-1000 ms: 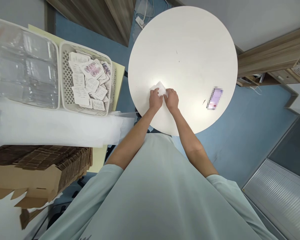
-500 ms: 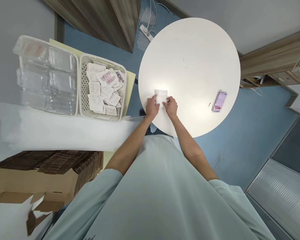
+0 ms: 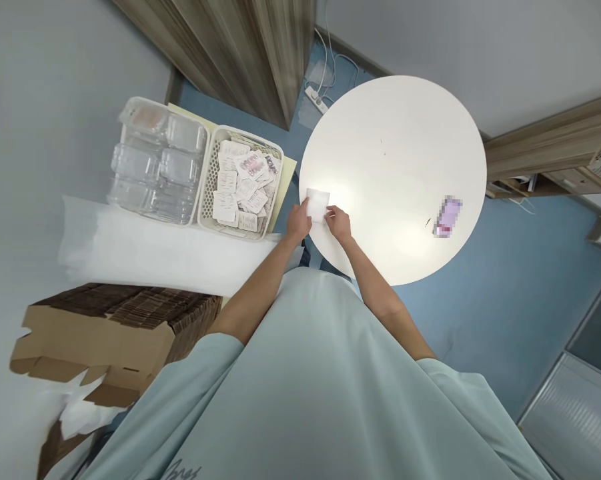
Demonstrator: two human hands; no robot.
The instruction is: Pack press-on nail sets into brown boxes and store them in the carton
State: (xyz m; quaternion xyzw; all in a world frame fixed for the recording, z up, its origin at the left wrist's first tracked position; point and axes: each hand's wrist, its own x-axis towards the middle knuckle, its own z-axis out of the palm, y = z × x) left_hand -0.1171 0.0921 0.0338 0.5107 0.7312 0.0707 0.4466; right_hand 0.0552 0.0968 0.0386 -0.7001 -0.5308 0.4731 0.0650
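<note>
A small white square packet [image 3: 318,205], with a look of thin foam wrap, is held low over the near left edge of the round white table [image 3: 395,167]. Gripping its left edge is my left hand [image 3: 299,221], thumb on top. At its lower right corner my right hand [image 3: 339,223] pinches it between thumb and fingers. What lies inside the packet, if anything, cannot be made out.
To the left stand a white basket of printed cards [image 3: 245,183] and another of clear plastic boxes [image 3: 155,160]. White foam sheets [image 3: 170,257] and a stack of flat brown cartons [image 3: 115,333] lie nearer. A blurred purple item [image 3: 448,217] rests on the table's right.
My view has shifted left, so the baskets and cartons show further to the right. The packet is now turned slightly and sits closer to the table's left edge, both hands still on it.
</note>
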